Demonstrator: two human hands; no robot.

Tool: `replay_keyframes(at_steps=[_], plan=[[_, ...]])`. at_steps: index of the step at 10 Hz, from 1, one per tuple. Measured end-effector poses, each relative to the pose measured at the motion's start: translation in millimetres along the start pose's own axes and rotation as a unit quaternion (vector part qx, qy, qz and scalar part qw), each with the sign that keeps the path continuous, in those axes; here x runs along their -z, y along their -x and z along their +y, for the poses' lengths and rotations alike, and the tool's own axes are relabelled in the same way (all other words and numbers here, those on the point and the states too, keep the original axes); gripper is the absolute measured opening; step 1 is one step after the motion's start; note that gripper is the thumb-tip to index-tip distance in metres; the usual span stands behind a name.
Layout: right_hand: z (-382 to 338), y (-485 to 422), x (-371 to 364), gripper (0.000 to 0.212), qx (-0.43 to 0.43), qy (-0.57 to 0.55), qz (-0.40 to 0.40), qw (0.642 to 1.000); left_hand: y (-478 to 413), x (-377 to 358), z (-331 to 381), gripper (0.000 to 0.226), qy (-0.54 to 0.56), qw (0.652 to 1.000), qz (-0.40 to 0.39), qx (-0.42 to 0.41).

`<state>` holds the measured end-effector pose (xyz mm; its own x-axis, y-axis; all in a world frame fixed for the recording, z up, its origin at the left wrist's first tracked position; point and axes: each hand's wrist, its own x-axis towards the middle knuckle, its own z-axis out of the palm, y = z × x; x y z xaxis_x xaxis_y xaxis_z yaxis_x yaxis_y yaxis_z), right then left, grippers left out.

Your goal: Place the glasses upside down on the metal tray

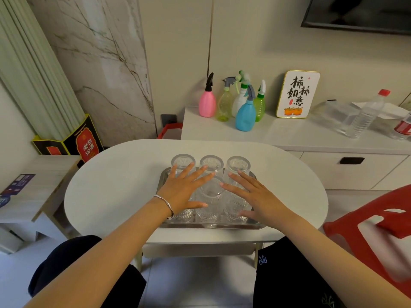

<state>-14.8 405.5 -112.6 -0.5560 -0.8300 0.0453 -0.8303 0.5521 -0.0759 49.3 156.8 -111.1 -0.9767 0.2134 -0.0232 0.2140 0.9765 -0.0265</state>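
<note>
white oval-topped table (106,187) with just a shiny rectangular metal tray (213,225) sitting on it, near the middle

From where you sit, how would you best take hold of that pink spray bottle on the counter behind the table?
Probably by the narrow neck just under the black trigger head of the pink spray bottle, coming from its left side. It stands upright and its body swells wide below, so the neck is easier to grip. The yellow-green bottle crowds its right, while the left is free.
</note>
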Motion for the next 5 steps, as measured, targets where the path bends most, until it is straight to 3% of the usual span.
replay_keyframes(at_steps=[2, 4, 5], plan=[[2, -1, 2, 0.093, -0.002, -0.024, -0.004, 1.0, 3, 4, 0, 0.076, 0.052, 0.999, -0.002, 0.006], [-2, -1, 8, 0.091, -0.05, -0.183, 0.046, 0.981, 7, 13, -7, 0.081, 0.158, 0.987, 0.025, 0.024], [-8, -2, 34, 0.081, -0.069, -0.282, 0.112, 0.95, 5, 19, -12, 0.081, 0.184, 0.981, 0.031, 0.045]])
